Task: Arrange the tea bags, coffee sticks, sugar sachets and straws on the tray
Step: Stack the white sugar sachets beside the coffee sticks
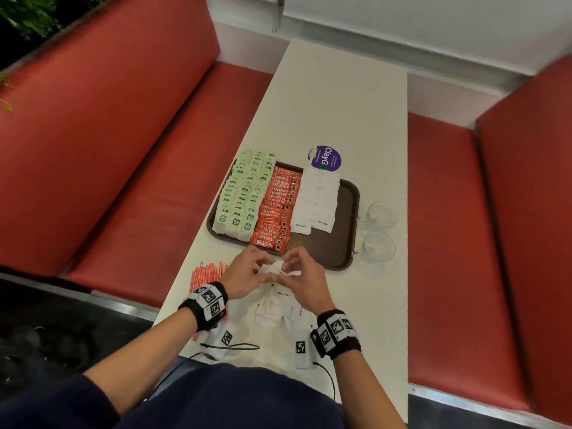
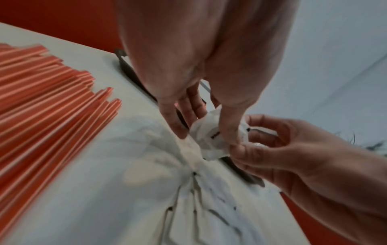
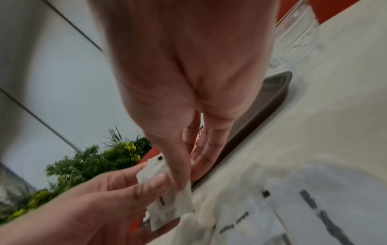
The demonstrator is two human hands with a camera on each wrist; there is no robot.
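Head view: at lower centre, your left hand [image 1: 246, 270] and right hand [image 1: 301, 275] both pinch a few sugar sachets [image 1: 272, 269] above the loose pile [image 1: 277, 308] on the tabletop [image 1: 340, 119]; the tray [image 1: 342, 239] sits just above them, its right side bare.
Left wrist view: your grip is thumb-and-fingertip only, so a sachet may slip out; the straws [image 2: 41, 92] at left lie near enough to be nudged.
Right wrist view: a glass [image 3: 297, 33] stands at upper right beside the tray's rim, so a wide swing could tip it.
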